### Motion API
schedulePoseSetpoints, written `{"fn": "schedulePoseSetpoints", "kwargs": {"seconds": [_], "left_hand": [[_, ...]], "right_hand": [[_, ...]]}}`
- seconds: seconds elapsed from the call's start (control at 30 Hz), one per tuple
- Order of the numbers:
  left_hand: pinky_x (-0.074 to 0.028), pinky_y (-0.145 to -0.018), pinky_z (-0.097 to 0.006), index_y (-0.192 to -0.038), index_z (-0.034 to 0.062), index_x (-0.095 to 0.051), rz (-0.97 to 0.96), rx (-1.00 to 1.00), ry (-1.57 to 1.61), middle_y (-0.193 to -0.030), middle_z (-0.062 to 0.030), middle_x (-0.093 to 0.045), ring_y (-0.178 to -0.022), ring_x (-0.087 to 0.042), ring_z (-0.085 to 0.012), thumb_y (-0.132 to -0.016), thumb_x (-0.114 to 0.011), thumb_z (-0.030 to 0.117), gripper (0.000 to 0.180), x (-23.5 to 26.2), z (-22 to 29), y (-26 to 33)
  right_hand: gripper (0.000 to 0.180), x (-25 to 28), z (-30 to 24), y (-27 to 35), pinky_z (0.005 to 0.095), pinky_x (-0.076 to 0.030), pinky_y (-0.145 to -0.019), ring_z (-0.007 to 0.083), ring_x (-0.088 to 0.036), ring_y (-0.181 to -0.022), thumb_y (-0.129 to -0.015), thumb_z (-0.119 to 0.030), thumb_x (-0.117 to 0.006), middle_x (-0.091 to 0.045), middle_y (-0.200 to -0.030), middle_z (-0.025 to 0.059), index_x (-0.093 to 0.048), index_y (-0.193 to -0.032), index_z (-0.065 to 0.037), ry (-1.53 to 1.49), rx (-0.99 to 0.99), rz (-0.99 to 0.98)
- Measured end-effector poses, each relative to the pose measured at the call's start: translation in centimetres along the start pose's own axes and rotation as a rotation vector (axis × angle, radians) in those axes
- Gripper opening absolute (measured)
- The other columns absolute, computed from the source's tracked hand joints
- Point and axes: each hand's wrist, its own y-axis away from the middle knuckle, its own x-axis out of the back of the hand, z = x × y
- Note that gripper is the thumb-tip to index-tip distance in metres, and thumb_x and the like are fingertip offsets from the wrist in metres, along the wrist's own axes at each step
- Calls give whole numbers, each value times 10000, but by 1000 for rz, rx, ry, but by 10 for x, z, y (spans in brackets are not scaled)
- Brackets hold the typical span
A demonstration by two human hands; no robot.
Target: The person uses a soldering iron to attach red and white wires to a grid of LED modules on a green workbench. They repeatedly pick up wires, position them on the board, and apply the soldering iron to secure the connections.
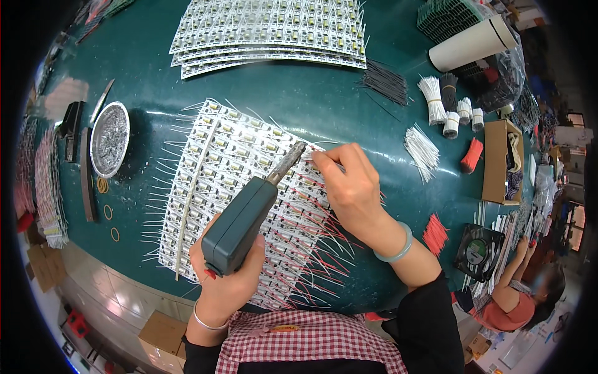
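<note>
Head view only here: a dark green soldering iron [244, 219] is gripped by the left hand [227, 274], fingers clenched around its chunky body, with the long axis running up and to the right so the metal tip [294, 154] ends right by the right hand's fingertips [317, 159]. A thin white wire [319, 146] looks to be pinched by the right hand [352, 190] just beside that tip, though the exact contact is too small to be made out. Both are held over a panel of small circuit boards [212, 156] laid flat on the dark green tabletop [311, 106], with white and red leads sticking out of its edges. The right hand is the nearer one to the joint being worked; its wrist is bent down, a pale bangle [398, 246] on it. Off to the left a round foil dish [109, 138] can be seen, more board panels [268, 31] are stacked at the top, and bundles of cut wire [423, 149] lie to the right.
</note>
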Motion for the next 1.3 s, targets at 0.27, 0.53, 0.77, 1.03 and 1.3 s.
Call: {"fn": "schedulePoseSetpoints", "kwargs": {"seconds": [0.27,0.53,0.77,1.03,1.3], "left_hand": [[-501,-647,-240,-990,-14,-693,45,88,71,-873,-48,-696,-720,-634,-114,-756,-773,8,249,2,-6,10],[-457,-599,-255,-872,3,-698,77,75,65,-776,-45,-662,-608,-597,-122,-773,-776,60,139,0,-1,10],[-461,-587,-243,-890,-9,-697,113,139,136,-781,-38,-669,-616,-588,-93,-767,-782,49,160,1,-1,11],[-456,-584,-235,-890,-39,-672,56,167,122,-778,-42,-652,-642,-575,-73,-770,-745,13,150,1,0,6],[-494,-625,-221,-1012,-21,-681,48,165,141,-880,-39,-692,-704,-614,-80,-747,-778,-3,283,5,-3,10]], "right_hand": [[319,0,-1,0,320,-487,-591,242,-551,-766,-688,31,-630,-534,-852,102,-654,-1005,57,44,1,-7],[320,1,-2,-6,306,-476,-566,215,-543,-755,-668,8,-626,-520,-822,85,-655,-983,54,91,27,-28],[305,-1,-1,-4,304,-460,-542,206,-536,-709,-663,3,-628,-511,-783,72,-654,-964,45,77,33,5],[278,-1,-3,-5,291,-442,-519,186,-539,-691,-679,-35,-628,-510,-769,50,-664,-947,26,142,40,7],[282,1,2,-2,310,-484,-566,215,-590,-723,-689,6,-644,-585,-840,78,-675,-970,8,47,5,64]]}}
